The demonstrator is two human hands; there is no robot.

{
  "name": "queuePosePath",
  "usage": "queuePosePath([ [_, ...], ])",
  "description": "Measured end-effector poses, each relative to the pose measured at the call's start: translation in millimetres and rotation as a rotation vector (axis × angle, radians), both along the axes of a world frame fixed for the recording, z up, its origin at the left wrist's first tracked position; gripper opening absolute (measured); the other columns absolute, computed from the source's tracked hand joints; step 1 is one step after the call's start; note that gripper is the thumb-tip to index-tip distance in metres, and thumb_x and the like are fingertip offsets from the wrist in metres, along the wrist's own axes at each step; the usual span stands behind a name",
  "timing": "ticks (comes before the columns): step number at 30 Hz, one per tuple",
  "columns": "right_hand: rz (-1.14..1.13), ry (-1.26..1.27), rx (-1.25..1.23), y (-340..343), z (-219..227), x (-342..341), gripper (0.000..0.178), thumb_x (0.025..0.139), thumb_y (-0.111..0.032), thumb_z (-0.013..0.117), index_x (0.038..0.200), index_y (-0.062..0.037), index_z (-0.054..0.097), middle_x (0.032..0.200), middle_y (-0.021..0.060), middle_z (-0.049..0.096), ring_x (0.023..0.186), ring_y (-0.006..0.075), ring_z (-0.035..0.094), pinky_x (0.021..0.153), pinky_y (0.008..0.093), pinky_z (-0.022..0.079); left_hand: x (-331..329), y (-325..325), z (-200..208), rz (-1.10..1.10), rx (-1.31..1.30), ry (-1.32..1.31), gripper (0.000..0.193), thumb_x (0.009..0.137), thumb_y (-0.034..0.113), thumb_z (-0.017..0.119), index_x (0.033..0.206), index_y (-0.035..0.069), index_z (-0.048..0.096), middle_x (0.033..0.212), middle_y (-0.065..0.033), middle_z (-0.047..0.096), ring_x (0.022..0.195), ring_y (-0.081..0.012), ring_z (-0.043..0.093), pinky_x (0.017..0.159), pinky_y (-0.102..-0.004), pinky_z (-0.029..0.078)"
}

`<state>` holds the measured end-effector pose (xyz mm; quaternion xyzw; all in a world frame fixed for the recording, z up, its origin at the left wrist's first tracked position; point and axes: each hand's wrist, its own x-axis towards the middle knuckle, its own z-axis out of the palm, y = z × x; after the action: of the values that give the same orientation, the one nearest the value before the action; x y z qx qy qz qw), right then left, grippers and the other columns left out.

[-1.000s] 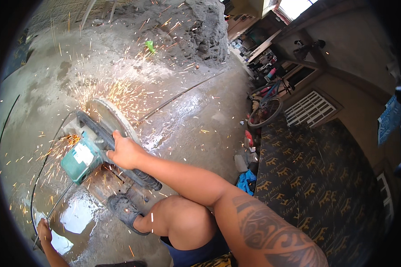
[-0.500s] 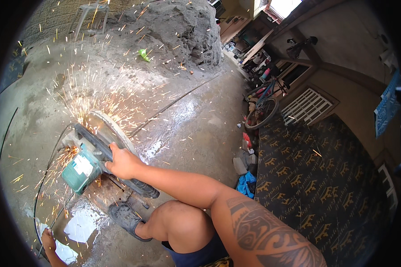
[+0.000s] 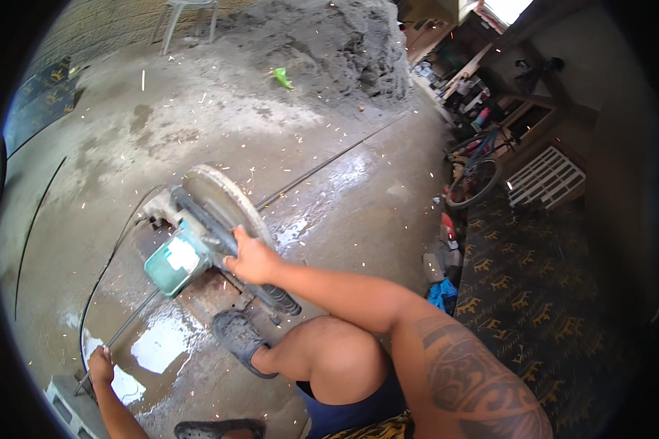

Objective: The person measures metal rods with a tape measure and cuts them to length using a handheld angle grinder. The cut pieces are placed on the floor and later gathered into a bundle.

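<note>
One thin rod (image 3: 135, 317) inside the closed left hand (image 3: 101, 365), green saw (image 3: 170, 269) beneath the firmly closed right hand (image 3: 253, 258)

A grey concrete floor (image 3: 373, 212), damp and stained in patches, carries everything here. Near its middle stands a cut-off saw (image 3: 170, 268) with a teal motor housing. From beyond the saw's disc a thin metal rod (image 3: 307, 175) stretches away across the ground, while a black cable (image 3: 96, 287) curves along on the other side; farther left lies another thin dark length (image 3: 28, 238), whether rod or cable cannot be told. Bright puddles (image 3: 162, 342) sit beside the saw. A grey hollow block (image 3: 67, 411) rests at lower left. At the far end, a heap of grey sand (image 3: 322, 47) rises near a pale plastic chair (image 3: 170, 28).
</note>
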<state>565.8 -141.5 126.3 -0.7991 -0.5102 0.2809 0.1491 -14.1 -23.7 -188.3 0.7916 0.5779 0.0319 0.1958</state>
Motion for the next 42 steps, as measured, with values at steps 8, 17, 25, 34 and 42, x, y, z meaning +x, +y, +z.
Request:
queuePosePath([
  [8,0.294,-0.079,-0.175,117.2,92.7,7.7,0.052,0.091,-0.033,0.075,0.114,0.0130,0.065,0.095,0.0253,0.073,0.072,0.0293,0.073,0.066,0.0440,0.061,17.5,-35.4,46.7,0.086,-0.057,0.176,0.037,0.105,0.038,0.053,0.102,0.005,0.068,0.102,-0.0229,0.072,0.099,-0.0441,0.067,0.089,-0.0553,0.050],
  [17,0.363,-0.123,-0.297,184.8,136.3,-13.5,0.046,0.089,-0.037,0.076,0.115,0.0012,0.076,0.124,0.0226,0.072,0.112,0.0360,0.070,0.096,0.0461,0.053,16.9,-146.3,190.8,0.137,-0.014,0.310,0.044,0.105,0.044,0.051,0.092,0.006,0.068,0.087,-0.0201,0.073,0.085,-0.0430,0.070,0.077,-0.0560,0.052],
  [25,0.260,-0.063,-0.275,176.3,135.1,-10.5,0.042,0.089,-0.026,0.077,0.112,0.0098,0.073,0.113,0.0238,0.074,0.090,0.0342,0.075,0.080,0.0469,0.058,-111.3,-236.6,290.1,0.481,0.123,0.321,0.036,0.103,0.034,0.057,0.085,0.003,0.063,0.084,-0.0231,0.069,0.084,-0.0465,0.067,0.075,-0.0571,0.051],
  [34,0.277,-0.055,-0.288,176.6,144.6,-12.5,0.049,0.084,-0.035,0.078,0.116,0.0031,0.074,0.128,0.0219,0.071,0.113,0.0353,0.070,0.097,0.0420,0.054,-96.2,-9.4,370.2,1.050,0.362,0.557,0.092,0.100,0.059,0.055,0.165,0.006,0.018,0.167,-0.0183,0.031,0.154,-0.0393,0.027,0.124,-0.0610,0.017],
  [42,0.506,-0.255,-0.196,179.7,129.5,-12.9,0.046,0.086,-0.037,0.072,0.113,-0.0001,0.076,0.124,0.0245,0.071,0.112,0.0389,0.070,0.095,0.0451,0.054,-4.7,-115.8,283.2,0.272,0.180,0.312,0.082,0.098,0.049,0.062,0.159,0.004,0.032,0.146,-0.0240,0.054,0.135,-0.0435,0.049,0.116,-0.0566,0.032],
])
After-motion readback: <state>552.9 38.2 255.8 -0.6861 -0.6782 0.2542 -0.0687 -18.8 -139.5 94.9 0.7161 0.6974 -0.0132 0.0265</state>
